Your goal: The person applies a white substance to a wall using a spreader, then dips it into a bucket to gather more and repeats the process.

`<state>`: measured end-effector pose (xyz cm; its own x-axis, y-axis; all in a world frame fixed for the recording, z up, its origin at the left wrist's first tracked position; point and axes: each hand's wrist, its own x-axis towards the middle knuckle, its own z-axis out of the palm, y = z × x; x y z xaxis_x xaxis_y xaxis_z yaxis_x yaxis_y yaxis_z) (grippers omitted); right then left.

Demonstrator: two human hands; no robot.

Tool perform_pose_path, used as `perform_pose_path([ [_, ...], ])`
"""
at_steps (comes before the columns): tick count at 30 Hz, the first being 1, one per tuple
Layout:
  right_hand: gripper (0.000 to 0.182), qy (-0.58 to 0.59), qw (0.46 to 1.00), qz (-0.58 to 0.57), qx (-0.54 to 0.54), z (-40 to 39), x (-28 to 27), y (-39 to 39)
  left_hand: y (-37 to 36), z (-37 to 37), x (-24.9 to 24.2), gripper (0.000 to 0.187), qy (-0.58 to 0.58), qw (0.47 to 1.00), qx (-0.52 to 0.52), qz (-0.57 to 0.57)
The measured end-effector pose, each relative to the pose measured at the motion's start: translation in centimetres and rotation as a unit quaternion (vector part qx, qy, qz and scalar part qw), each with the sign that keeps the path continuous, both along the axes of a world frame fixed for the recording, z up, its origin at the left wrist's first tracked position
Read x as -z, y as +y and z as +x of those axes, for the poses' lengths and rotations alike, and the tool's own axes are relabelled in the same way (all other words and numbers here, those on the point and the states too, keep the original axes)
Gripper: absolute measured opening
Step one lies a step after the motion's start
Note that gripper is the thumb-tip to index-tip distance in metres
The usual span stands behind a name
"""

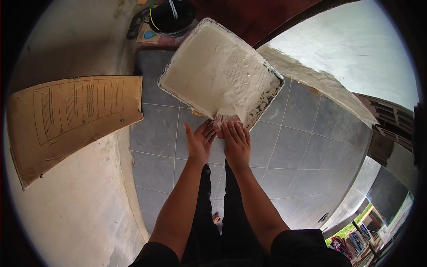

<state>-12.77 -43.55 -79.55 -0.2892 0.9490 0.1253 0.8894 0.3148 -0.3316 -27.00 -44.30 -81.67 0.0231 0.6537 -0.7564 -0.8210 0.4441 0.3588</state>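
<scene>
White paint, thick and wet, across nearly the whole paint tray, held up at a tilt over the grey tiled floor. Ribbed ramp of the tray plain to see on the right half, coated but not pooled. Both hands at the near bottom corner: left hand with fingers spread loose, only the tips near the rim; right hand flat, fingers together and pressed against the corner where a ragged, paint-crusted bit hangs down. No real pinch visible from either grip, more a push and a steady.

Judging by the even film and no deep puddle, most of the paint looks already out or spread thin; scraping or draining the last of it seems to be what is left.

Hard to make out: what that crusted bit actually is, liner edge or dried skin. Underside of the tray hidden. Black bucket at top cut off, contents unclear. Cardboard sheet on the left ledge, printed markings unreadable.
</scene>
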Motion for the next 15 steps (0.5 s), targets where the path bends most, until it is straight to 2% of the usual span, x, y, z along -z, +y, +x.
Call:
perform_pose_path([
  [6, 0.045, 0.067, 0.995, -0.040, 0.059, -0.7, 0.8, -4.2, 0.3, -0.5, 0.4, 0.111, -0.029, 0.999, 0.038, 0.018],
  [9, 0.043, 0.066, 0.995, -0.055, 0.054, -0.2, -0.7, -5.7, 0.2, -0.1, 0.5, 0.110, -0.047, 0.999, 0.017, 0.023],
  [12, 0.043, 0.105, 0.991, -0.079, 0.039, 0.9, -3.1, -6.4, -0.3, -0.1, 0.3, 0.110, -0.017, 0.999, 0.043, 0.022],
  [14, 0.041, 0.101, 0.992, -0.055, 0.050, 1.3, -4.6, -6.0, -0.7, -0.2, -0.3, 0.110, -0.009, 0.999, 0.047, 0.014],
  [15, 0.037, 0.161, 0.976, -0.062, 0.136, 1.2, -5.1, -5.7, -0.5, -0.3, -0.5, 0.110, -0.004, 0.999, 0.044, 0.001],
])
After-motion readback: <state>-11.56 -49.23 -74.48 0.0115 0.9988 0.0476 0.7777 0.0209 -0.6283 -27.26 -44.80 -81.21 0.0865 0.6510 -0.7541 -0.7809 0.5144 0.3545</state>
